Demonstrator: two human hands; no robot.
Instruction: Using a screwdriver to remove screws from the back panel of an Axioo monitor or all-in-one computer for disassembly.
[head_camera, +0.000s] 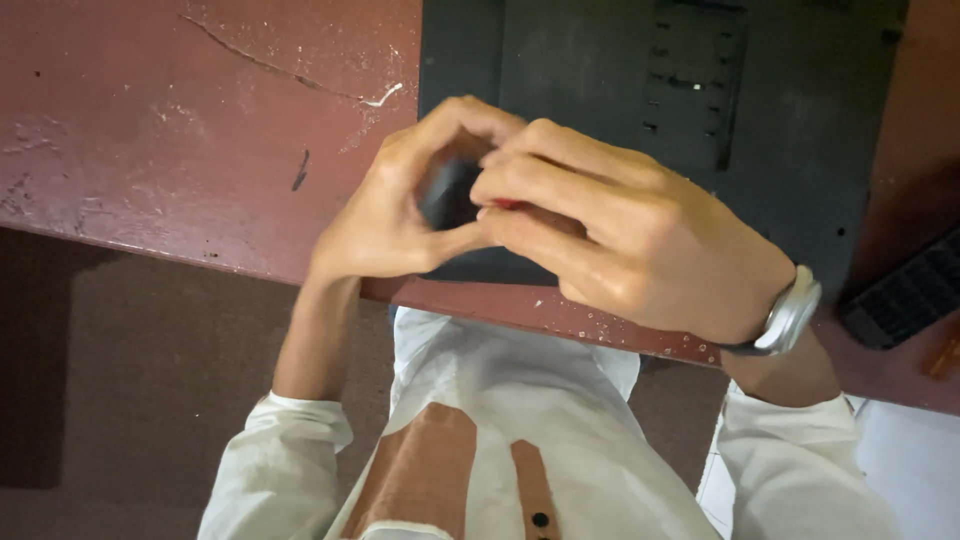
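Together, left hand (385, 215) and right hand (620, 235) close their fingers (520, 185) around a small dark object (447, 192); its long axis is hidden; beneath lies a black panel (780, 120) on the surface (180, 130).

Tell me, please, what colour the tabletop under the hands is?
The tabletop is reddish-brown, scratched; head view.

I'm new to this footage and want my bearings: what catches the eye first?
Two hands meet mid-frame: the left hand and right hand cup a small dark object. Behind them a black panel lies flat on the scratched reddish table. A silver wristwatch sits on the right wrist.
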